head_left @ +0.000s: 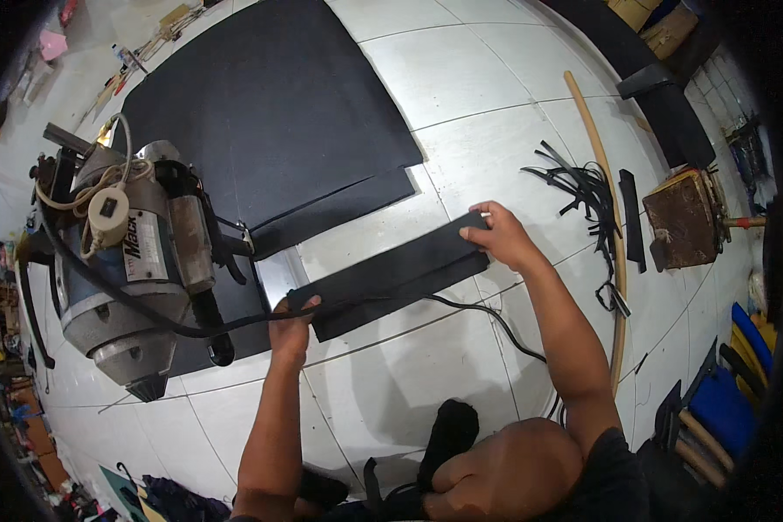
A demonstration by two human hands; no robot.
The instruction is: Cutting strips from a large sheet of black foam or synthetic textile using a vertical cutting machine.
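Black strip (pixel 383 268), head view: stretched between both hands, just right of the electric cutting machine (pixel 130 270). Left hand (pixel 289 332) gripped the end nearer the machine, thumb on top, beside a bare metal plate (pixel 280 277). Right hand (pixel 501 237) pinched the end farther from the machine, thumb over the face. Two-ended hold probably kept a limp-looking piece straight. Second black layer (pixel 370 315) showed along its near edge; fold or separate piece, could not tell. Black cable (pixel 489 311) ran from the machine past the left hand and off rightward; black on black, its path across the strip was hard to follow. Large black sheet (pixel 261 104) spread over tiled floor (pixel 391 374) beyond the machine, likely laid there for room to lie flat; narrow band (pixel 348 209) along its near edge, at least partly parted. Well right of the machine: wooden pole (pixel 593 135), tangled black offcuts (pixel 588 187), rusty block (pixel 683 217), perhaps serving as a weight.
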